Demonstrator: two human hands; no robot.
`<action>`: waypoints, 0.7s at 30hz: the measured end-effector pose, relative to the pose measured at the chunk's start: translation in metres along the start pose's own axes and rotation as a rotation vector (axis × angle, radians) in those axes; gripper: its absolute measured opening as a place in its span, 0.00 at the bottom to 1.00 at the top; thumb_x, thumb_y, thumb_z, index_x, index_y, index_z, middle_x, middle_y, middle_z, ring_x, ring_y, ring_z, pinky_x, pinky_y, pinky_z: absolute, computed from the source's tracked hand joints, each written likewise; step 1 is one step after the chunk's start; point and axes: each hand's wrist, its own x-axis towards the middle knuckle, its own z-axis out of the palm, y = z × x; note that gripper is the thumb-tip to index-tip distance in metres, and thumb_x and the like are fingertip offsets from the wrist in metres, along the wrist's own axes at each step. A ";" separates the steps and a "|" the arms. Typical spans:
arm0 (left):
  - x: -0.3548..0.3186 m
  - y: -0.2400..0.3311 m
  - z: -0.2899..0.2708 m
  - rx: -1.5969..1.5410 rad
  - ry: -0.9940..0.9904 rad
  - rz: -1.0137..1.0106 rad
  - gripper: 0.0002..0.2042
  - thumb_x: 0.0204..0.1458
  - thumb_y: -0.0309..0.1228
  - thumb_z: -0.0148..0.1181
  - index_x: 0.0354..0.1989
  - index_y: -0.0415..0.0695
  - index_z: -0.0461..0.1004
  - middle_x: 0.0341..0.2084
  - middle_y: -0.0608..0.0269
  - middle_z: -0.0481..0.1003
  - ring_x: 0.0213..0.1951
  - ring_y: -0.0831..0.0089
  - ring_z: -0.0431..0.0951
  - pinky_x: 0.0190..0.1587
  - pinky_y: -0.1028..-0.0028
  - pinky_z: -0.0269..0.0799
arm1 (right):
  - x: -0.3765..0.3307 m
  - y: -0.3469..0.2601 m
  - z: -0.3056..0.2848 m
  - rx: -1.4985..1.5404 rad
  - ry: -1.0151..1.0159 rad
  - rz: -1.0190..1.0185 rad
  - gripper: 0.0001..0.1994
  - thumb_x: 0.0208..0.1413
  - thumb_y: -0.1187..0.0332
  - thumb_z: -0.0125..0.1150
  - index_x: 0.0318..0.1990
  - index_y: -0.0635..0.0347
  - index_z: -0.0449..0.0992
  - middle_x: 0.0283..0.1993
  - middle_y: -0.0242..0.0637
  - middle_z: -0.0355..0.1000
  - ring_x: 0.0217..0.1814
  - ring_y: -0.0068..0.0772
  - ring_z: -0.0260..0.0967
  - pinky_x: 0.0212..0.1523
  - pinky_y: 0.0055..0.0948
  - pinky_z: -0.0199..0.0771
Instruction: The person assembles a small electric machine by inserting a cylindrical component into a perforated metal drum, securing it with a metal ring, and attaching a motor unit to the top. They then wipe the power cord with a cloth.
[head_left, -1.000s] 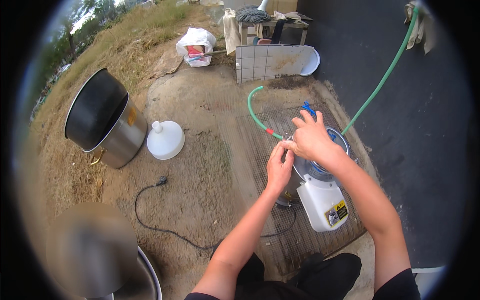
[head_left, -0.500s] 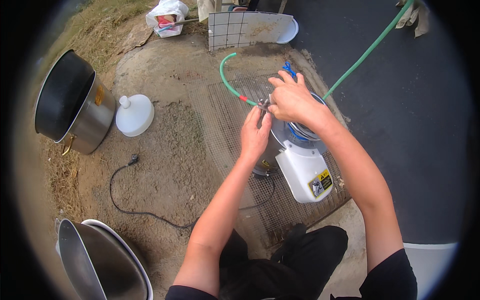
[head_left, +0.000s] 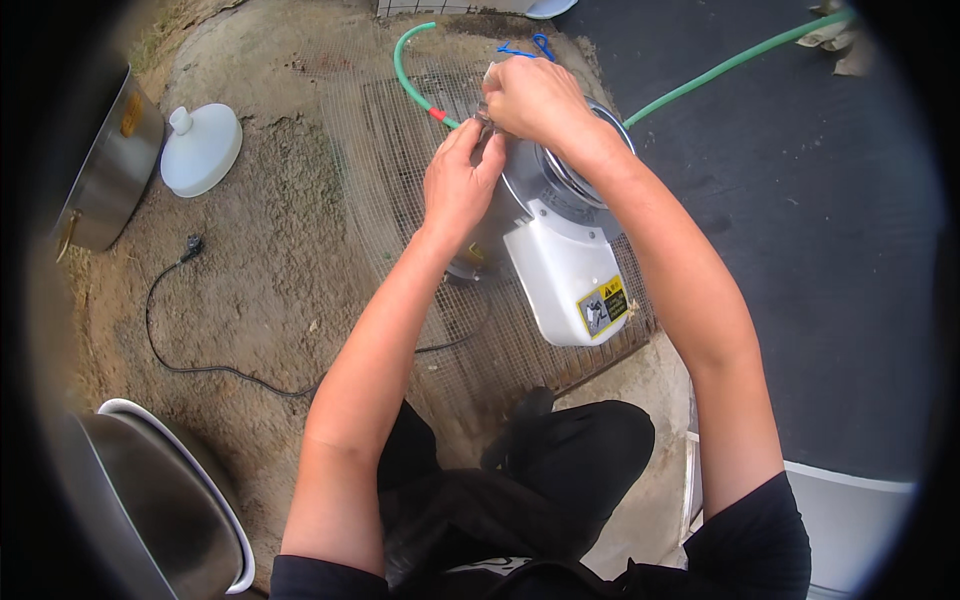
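Observation:
A green hose (head_left: pixel 408 80) with a red band curves down to a small metal fitting (head_left: pixel 484 120) at the far side of a machine with a white housing (head_left: pixel 555 285) and a round metal top. My left hand (head_left: pixel 460 182) pinches this fitting between thumb and fingers. From the other side, my right hand (head_left: pixel 535 100) reaches across the machine's round top, its fingers curled in at the same fitting. Both hands hide much of the joint. A yellow and black warning sticker (head_left: pixel 602 305) is on the housing.
The machine stands on wire mesh (head_left: pixel 365 150). At left are a white funnel-shaped lid (head_left: pixel 203 150), a large steel pot (head_left: pixel 118 165) and a black power cord (head_left: pixel 225 368). A steel basin (head_left: pixel 170 500) lies near left; a second green hose (head_left: pixel 735 65) crosses the dark ground at right.
The view has shifted, so everything sits higher and further left in the picture. My right hand's spread fingers have curled in at the fitting; my left hand keeps its pinch.

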 end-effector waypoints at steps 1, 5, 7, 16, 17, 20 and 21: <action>0.000 0.000 -0.001 0.005 0.013 0.017 0.21 0.63 0.45 0.58 0.56 0.43 0.76 0.48 0.54 0.80 0.49 0.53 0.81 0.52 0.60 0.76 | 0.000 0.004 -0.006 -0.081 -0.039 -0.088 0.13 0.51 0.64 0.63 0.41 0.59 0.85 0.34 0.52 0.81 0.42 0.58 0.80 0.46 0.52 0.77; -0.001 0.000 -0.002 0.001 0.015 -0.005 0.23 0.61 0.46 0.59 0.57 0.43 0.77 0.50 0.55 0.80 0.51 0.55 0.81 0.53 0.60 0.76 | 0.002 0.027 -0.016 -0.362 -0.077 -0.439 0.11 0.50 0.62 0.71 0.37 0.57 0.84 0.39 0.40 0.81 0.50 0.45 0.78 0.49 0.45 0.75; -0.001 0.000 -0.002 -0.010 -0.010 -0.025 0.24 0.62 0.47 0.59 0.60 0.44 0.76 0.52 0.54 0.80 0.53 0.55 0.81 0.55 0.61 0.75 | 0.005 0.036 -0.013 -0.445 0.074 -0.612 0.10 0.51 0.60 0.72 0.36 0.54 0.85 0.38 0.33 0.79 0.51 0.40 0.77 0.47 0.42 0.73; 0.001 0.003 -0.003 0.004 -0.011 -0.042 0.23 0.61 0.46 0.60 0.58 0.44 0.77 0.50 0.56 0.81 0.51 0.57 0.82 0.53 0.62 0.76 | 0.006 0.006 0.013 -0.245 -0.044 -0.070 0.23 0.60 0.49 0.62 0.31 0.64 0.86 0.36 0.45 0.81 0.47 0.53 0.78 0.53 0.50 0.74; 0.001 0.004 -0.004 -0.003 -0.011 -0.046 0.23 0.61 0.46 0.60 0.58 0.44 0.77 0.50 0.56 0.81 0.51 0.57 0.82 0.53 0.62 0.76 | 0.006 0.003 0.015 -0.155 -0.097 0.063 0.25 0.60 0.47 0.61 0.30 0.65 0.86 0.34 0.48 0.82 0.44 0.55 0.79 0.52 0.50 0.75; 0.001 0.005 -0.006 0.015 -0.020 -0.053 0.22 0.60 0.46 0.60 0.56 0.45 0.78 0.47 0.56 0.81 0.49 0.57 0.82 0.52 0.61 0.76 | 0.005 0.001 0.015 -0.082 -0.070 0.114 0.27 0.62 0.45 0.60 0.28 0.65 0.85 0.31 0.49 0.81 0.40 0.56 0.80 0.47 0.50 0.76; 0.001 0.005 -0.006 0.018 -0.012 -0.049 0.22 0.60 0.46 0.60 0.56 0.45 0.78 0.46 0.56 0.81 0.48 0.57 0.82 0.51 0.61 0.76 | 0.004 0.003 0.014 -0.053 -0.062 0.133 0.28 0.62 0.44 0.60 0.28 0.64 0.85 0.30 0.50 0.81 0.39 0.56 0.80 0.46 0.50 0.77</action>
